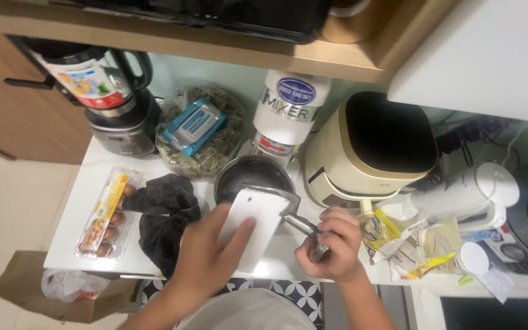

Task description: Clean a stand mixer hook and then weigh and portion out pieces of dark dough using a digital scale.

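My left hand [206, 256] presses on a white flat rounded slab [253, 225], thumb along its right side, tilting it over the near rim of a round metal pot [249, 174]. Beside it, my right hand [332, 244] is closed around a shiny metal handle [300, 225] that runs out from under the slab toward the pot. Both hands are above the front edge of the white counter [71, 229]. What lies in the pot is hidden.
A clear egg carton [105, 214] and a dark cloth [163, 214] lie left of the hands. Behind stand a blender [114, 104], a bag of green dried pieces [206, 137], a white mixer body [288, 107], a cream air fryer [368, 146], a white kettle [475, 189] and food packets [414, 241].
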